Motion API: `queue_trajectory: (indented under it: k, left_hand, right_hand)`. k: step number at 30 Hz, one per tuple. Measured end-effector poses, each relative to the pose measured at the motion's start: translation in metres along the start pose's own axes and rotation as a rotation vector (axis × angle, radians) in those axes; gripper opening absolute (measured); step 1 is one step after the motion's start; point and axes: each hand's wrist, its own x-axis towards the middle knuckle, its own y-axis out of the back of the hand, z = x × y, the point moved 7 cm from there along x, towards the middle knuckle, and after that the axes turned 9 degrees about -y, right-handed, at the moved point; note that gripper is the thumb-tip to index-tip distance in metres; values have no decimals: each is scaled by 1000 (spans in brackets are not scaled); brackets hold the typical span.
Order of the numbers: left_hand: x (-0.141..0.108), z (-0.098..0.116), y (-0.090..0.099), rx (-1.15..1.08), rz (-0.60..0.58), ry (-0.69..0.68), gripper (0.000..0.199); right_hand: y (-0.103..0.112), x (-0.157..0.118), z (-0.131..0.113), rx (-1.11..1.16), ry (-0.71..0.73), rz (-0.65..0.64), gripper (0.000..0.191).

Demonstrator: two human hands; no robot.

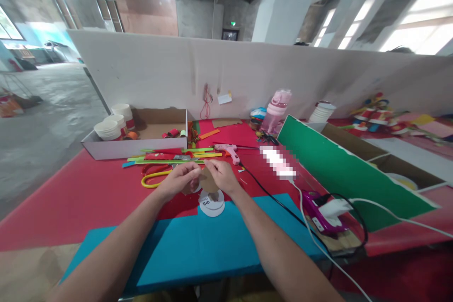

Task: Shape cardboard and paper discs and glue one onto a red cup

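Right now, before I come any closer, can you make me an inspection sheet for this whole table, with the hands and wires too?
Surface: red cover, with a blue sheet at the near edge.
Work things: brown card between the hands; overlapping white discs, some print showing.
Clutter: scissors, paper strips, glue gun; cups in the left box.
Hands: right hand pinches the card; left hand is beside it, grip unclear.
Cables: black cable and white cable on the right.
Surroundings: white partition behind, concrete pillar beyond.
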Motion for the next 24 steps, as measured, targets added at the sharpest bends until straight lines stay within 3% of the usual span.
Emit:
queue_trajectory:
  k: [6, 10, 14, 19, 21, 24]
  left_hand:
    - [-2, -6, -3, 79, -117, 2, 32]
    - [-3, -1, -3, 0, -120, -43, 32]
    - [-5, 3, -1, -29, -60, -74, 29]
    - [-2, 11, 8, 196, 131, -184, 29]
    - [-2, 13, 13, 172, 236, -203, 28]
    - [1, 6, 16, 11, 302, -117, 28]
  right_hand:
    - [-13, -6, -7, -14, 35, -198, 42]
    - [-19, -7, -5, 178, -51, -272, 45]
    - [-33, -9, 8, 475, -256, -309, 49]
    - [-48, -14, 28, 660, -518, -314, 51]
    - [-43, -10, 31, 606, -506, -251, 50]
    - [-22, -2, 26, 348, -331, -90, 51]
